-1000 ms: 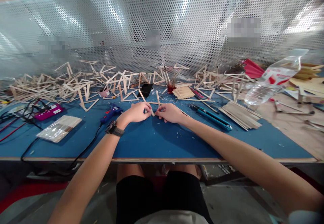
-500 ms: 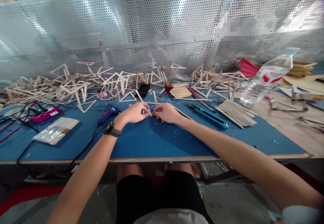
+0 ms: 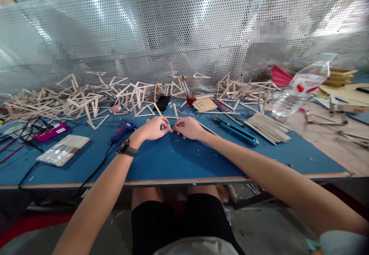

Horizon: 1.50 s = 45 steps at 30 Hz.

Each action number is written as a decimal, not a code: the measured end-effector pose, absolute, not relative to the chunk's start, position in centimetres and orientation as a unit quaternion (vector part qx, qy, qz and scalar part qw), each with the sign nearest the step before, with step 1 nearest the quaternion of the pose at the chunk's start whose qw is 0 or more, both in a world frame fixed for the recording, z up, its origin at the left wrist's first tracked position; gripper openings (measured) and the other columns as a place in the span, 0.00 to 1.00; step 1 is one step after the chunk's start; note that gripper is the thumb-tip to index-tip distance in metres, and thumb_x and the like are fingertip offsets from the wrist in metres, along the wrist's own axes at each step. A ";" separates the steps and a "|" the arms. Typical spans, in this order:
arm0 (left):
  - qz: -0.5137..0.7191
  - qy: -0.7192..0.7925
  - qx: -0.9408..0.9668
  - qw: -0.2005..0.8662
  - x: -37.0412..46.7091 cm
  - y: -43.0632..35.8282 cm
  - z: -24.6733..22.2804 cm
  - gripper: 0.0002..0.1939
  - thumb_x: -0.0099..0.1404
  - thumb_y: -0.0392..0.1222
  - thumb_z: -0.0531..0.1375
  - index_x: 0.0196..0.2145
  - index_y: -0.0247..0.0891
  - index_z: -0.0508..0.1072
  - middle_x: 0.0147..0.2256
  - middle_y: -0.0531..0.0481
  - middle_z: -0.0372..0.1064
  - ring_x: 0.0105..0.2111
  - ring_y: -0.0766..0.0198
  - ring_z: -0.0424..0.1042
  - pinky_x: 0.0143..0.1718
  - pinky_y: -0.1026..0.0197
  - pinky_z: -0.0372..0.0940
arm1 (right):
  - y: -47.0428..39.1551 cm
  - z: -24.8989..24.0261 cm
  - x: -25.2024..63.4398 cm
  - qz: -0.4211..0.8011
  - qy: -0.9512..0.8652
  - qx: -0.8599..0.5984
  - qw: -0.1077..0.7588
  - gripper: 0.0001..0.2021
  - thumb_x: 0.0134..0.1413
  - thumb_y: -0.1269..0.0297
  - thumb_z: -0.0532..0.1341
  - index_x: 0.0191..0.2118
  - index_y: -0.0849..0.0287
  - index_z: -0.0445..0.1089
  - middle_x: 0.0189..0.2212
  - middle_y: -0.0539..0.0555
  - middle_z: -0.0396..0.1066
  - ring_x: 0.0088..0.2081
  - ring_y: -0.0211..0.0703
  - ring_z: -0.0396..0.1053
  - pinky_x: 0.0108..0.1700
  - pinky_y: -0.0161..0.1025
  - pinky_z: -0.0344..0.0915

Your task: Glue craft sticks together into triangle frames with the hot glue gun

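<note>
My left hand (image 3: 156, 128), with a dark watch on its wrist, is closed in a pinch on a flat wooden stick (image 3: 157, 109) that slants up past the fingers. Close beside it, my right hand (image 3: 189, 128) pinches a second wooden stick (image 3: 175, 111), which stands up behind its fingers. The fingertips of both hands nearly meet at a pale stick end (image 3: 170, 129) just above the blue mat (image 3: 184, 163). How the sticks join there is partly hidden by my fingers. A blue glue gun (image 3: 123, 129) lies left of my left hand.
Piled stick frames (image 3: 57, 99) run along the perforated metal panel (image 3: 184, 24). Rightward lie a teal cutter knife (image 3: 239, 132), loose flat sticks (image 3: 268, 127) and a tilted plastic bottle (image 3: 302, 84). Leftward are a purple power strip (image 3: 52, 131) and a plastic-wrapped stick pack (image 3: 63, 149).
Both hands keep their pinch at almost the same spot. The view has shifted very slightly; nothing else has visibly moved.
</note>
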<state>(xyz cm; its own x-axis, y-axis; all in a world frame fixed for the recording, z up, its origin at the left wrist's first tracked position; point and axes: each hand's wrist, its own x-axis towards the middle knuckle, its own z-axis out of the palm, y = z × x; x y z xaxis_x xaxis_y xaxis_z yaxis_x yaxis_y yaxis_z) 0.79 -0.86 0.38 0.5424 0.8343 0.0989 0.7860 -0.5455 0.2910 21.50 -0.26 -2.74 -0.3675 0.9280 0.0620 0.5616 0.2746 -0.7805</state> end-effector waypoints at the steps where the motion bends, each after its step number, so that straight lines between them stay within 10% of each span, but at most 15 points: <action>1: 0.116 0.460 0.873 0.109 0.8 -0.8 0.4 0.12 0.66 0.46 0.57 0.31 0.42 0.80 0.53 0.46 0.74 0.51 0.51 0.73 0.52 0.48 0.65 | -0.3 -2.7 21.5 0.342 -0.753 -0.494 0.267 0.08 0.57 0.63 0.63 0.31 0.59 0.78 0.25 0.49 0.78 0.17 0.29 0.66 0.21 0.27 0.60; 45: 0.110 0.474 0.869 0.091 0.8 -0.8 0.2 0.13 0.65 0.43 0.56 0.29 0.41 0.79 0.52 0.47 0.73 0.50 0.50 0.73 0.48 0.51 0.65 | -0.1 -3.0 21.3 0.345 -0.754 -0.497 0.254 0.10 0.55 0.71 0.59 0.36 0.59 0.79 0.26 0.49 0.78 0.18 0.30 0.66 0.20 0.28 0.57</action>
